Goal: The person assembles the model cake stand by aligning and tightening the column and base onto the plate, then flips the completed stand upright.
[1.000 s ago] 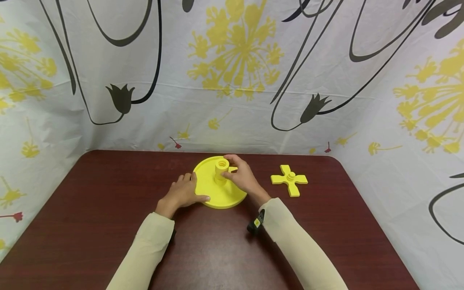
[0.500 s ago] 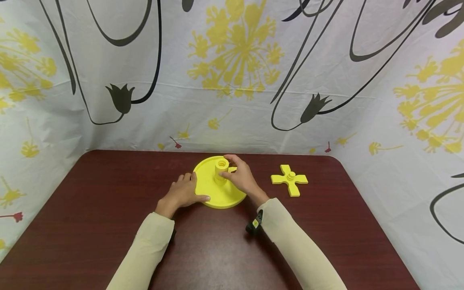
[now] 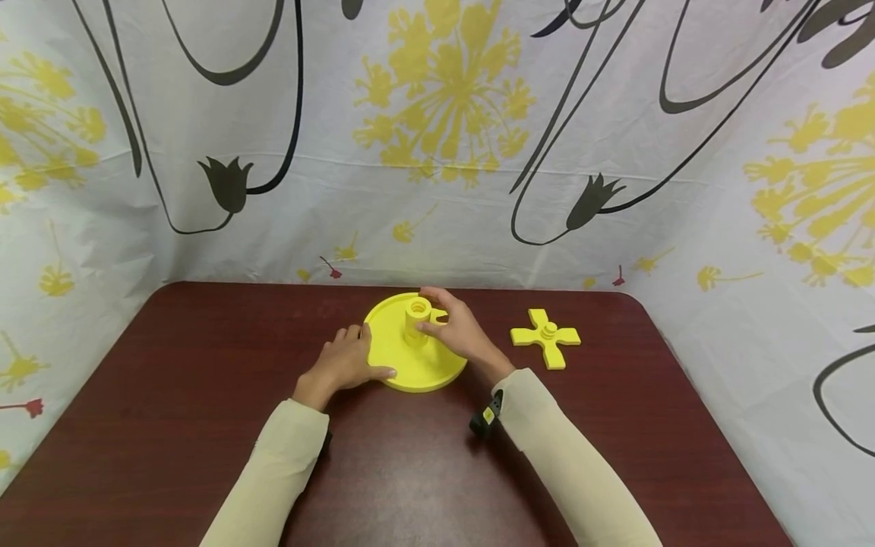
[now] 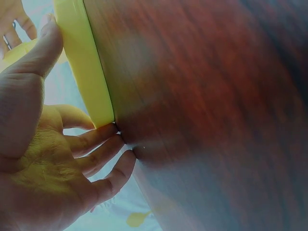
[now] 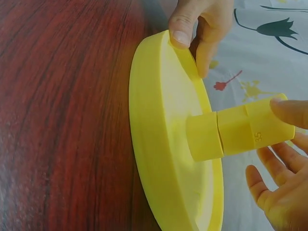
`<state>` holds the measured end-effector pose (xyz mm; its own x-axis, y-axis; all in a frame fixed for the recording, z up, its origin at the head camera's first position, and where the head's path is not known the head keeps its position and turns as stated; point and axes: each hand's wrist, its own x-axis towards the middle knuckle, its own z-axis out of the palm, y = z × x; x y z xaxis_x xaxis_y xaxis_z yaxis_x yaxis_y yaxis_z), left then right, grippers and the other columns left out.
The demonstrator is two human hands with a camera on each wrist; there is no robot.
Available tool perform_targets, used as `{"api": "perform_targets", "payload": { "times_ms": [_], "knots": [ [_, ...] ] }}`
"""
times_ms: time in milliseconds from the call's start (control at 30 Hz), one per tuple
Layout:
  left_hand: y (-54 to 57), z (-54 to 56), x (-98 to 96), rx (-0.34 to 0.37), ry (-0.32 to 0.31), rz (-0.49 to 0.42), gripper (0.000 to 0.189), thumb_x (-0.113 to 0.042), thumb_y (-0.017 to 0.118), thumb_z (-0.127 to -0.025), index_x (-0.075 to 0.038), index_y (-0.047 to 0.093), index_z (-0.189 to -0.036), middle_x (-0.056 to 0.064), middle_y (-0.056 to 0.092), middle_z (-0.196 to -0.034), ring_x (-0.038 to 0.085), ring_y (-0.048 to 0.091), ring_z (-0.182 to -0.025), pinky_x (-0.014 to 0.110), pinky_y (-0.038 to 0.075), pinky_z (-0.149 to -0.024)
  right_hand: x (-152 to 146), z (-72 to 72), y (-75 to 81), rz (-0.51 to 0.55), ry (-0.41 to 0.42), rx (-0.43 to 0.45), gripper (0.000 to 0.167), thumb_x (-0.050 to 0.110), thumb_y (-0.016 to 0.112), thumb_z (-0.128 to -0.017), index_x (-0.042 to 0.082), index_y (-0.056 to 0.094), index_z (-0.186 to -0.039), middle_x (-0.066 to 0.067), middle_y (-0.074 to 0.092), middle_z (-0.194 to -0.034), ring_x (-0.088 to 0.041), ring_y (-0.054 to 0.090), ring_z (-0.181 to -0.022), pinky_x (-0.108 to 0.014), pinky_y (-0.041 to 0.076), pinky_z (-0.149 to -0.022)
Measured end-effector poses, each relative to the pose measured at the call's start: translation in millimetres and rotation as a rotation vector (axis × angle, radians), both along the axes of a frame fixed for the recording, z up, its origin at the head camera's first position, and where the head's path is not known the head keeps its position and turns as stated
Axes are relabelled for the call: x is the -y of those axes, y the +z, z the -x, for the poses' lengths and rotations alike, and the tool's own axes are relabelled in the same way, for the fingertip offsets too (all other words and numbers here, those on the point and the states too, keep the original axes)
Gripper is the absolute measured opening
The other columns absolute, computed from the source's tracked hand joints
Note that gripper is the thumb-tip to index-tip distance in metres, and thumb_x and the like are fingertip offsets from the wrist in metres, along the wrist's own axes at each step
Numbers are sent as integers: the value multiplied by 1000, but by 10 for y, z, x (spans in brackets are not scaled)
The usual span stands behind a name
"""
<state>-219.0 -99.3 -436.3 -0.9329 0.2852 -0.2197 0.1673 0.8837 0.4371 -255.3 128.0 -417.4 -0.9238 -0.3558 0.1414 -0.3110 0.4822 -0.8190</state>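
A round yellow plate (image 3: pixel 417 372) with a raised rim lies on the table. At its middle stands a short stub (image 5: pixel 204 137), topped by a yellow cylinder (image 5: pixel 257 130) marked 35, with a thin seam between them. My right hand (image 3: pixel 465 334) pinches the upper end of the cylinder, thumb on one side and fingers opposite. In the head view the cylinder's top shows a ringed round opening. My left hand (image 3: pixel 342 357) grips the plate's left edge, its thumb over the near rim and its fingertips low against the side and the tabletop.
A flat yellow cross-shaped piece (image 3: pixel 545 339) with a round knob at its centre lies to the right of my right hand. The dark red-brown table (image 3: pixel 410 471) ends at the back against a flower-printed cloth (image 3: pixel 328 205).
My right hand and forearm shift slightly, first left and then back right, around the cylinder. My left hand, the plate and the cross-shaped piece stay put.
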Motion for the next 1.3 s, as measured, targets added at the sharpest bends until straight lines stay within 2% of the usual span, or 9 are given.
{"api": "perform_targets", "payload": {
  "times_ms": [233,500,700,933,1133,1300],
  "knots": [
    [3,-5,5,1,0,-7,108,-56,70,-86,10,18,-153,29,31,-152,45,31,-139,61,30,-109,-4,-8,1,-19,3,-45,58,3,70,-91,2,47,-144,-17,54,-142,-31,52,-129,-46,45,-104],
    [16,-11,5,4,6,-12,108,-55,71,-86,10,18,-154,29,31,-153,45,30,-139,61,29,-110,22,-16,-3,-23,-54,-24,57,8,73,-90,5,51,-142,-15,57,-136,-32,57,-122,-45,51,-95],
    [12,-13,5,0,5,-13,108,-55,71,-86,10,18,-154,29,31,-153,45,30,-139,62,29,-110,49,-14,-28,-22,-86,-22,55,10,75,-89,4,53,-139,-14,60,-131,-34,58,-118,-44,52,-93],
    [2,-4,-3,2,4,2,108,-56,70,-86,9,18,-154,28,32,-153,44,31,-139,60,29,-110,67,-26,-46,-41,-117,-26,54,14,77,-88,7,55,-137,-11,59,-131,-30,59,-114,-43,52,-91],
    [-9,1,-9,2,-2,7,108,-56,70,-86,9,19,-154,29,32,-152,45,31,-139,60,30,-109,43,-26,-33,-52,-82,-14,58,16,75,-89,8,51,-141,-11,54,-139,-32,54,-124,-45,51,-95],
    [3,-7,-5,5,0,-2,108,-56,70,-86,9,18,-154,29,31,-153,45,30,-140,61,29,-110,28,-20,-14,-28,-34,-16,58,9,72,-90,5,49,-143,-13,55,-138,-29,52,-127,-46,49,-100]
  ]
}}
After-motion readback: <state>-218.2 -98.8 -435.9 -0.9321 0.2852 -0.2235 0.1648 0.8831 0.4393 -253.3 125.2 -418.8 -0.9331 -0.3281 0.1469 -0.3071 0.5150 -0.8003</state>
